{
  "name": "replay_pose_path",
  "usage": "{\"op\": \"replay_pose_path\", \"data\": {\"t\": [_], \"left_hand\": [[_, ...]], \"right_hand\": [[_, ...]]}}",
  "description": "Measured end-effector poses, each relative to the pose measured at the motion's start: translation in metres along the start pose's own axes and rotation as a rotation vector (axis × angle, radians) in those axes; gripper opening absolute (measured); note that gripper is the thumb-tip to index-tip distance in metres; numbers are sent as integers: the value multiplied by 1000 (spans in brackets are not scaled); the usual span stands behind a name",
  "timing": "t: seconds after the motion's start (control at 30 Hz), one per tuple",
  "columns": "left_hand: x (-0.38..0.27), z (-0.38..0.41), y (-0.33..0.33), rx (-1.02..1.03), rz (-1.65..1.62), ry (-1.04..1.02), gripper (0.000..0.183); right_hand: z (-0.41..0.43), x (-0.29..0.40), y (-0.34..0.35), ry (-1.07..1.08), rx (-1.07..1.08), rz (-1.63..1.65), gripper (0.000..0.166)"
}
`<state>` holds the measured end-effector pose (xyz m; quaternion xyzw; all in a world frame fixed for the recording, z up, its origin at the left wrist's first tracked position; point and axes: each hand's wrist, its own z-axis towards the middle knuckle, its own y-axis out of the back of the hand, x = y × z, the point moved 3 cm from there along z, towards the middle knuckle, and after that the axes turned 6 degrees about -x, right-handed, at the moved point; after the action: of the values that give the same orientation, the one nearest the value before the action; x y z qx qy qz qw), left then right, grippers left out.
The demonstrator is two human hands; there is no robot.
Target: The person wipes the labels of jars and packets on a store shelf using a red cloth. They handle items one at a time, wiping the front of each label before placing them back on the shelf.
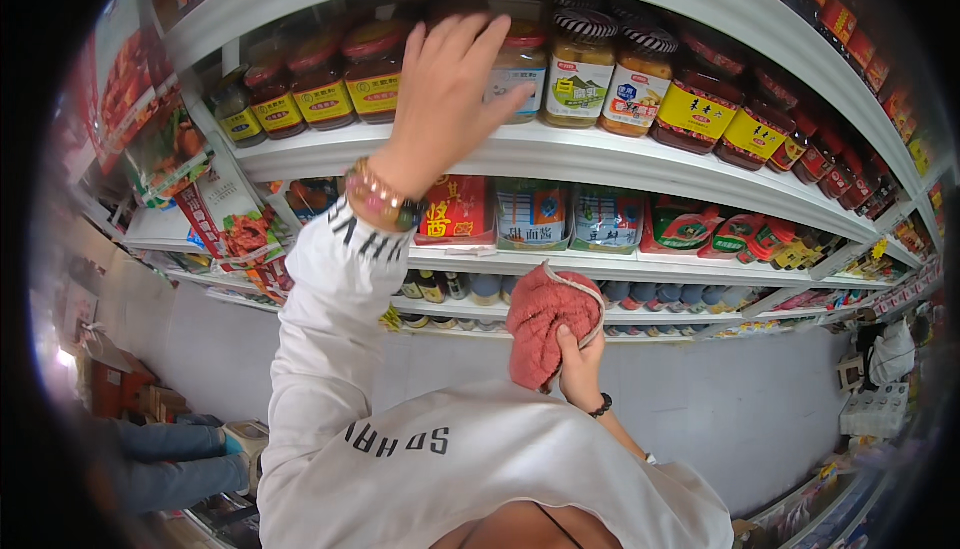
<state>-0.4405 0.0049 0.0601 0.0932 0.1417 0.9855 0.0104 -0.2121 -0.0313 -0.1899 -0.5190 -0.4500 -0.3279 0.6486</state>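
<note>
My left hand (450, 91), with bead bracelets at its wrist, reaches up before the shelf of glass jars. Its fingers are spread and hold nothing. Behind the thumb stands a red-lidded jar with a pale blue label (525, 59), partly covered. Whether the fingertips touch a lid I cannot tell. To their left is a row of jars with yellow labels (373, 95). On the right are two jars with striped lids, one green-labelled (577, 83) and one orange-labelled (636, 91). Lower down, my right hand (583, 365) grips a bunched red cloth (546, 324).
The white shelf edge (570, 145) curves across in front of me. Below it stand red packages (457, 211) and bagged sauces (531, 215). Hanging food packets (232, 211) jut out at left. A person's legs in jeans (180, 451) are behind at lower left, by a stool (251, 451).
</note>
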Motion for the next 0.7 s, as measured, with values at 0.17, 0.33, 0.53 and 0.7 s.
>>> {"op": "replay_pose_path", "data": {"t": [0.17, 0.33, 0.53, 0.7], "left_hand": [[9, 25, -21, 341, 156, -11, 67], [18, 35, -38, 591, 104, 132, 71], [4, 27, -26, 372, 124, 108, 72], [-10, 6, -14, 98, -27, 45, 72]], "right_hand": [[-3, 5, 25, 3, -5, -27, 47], [2, 8, 49, -28, -84, 10, 42], [1, 8, 61, 1, -39, -15, 44], [6, 6, 69, -22, -20, -38, 45]]}}
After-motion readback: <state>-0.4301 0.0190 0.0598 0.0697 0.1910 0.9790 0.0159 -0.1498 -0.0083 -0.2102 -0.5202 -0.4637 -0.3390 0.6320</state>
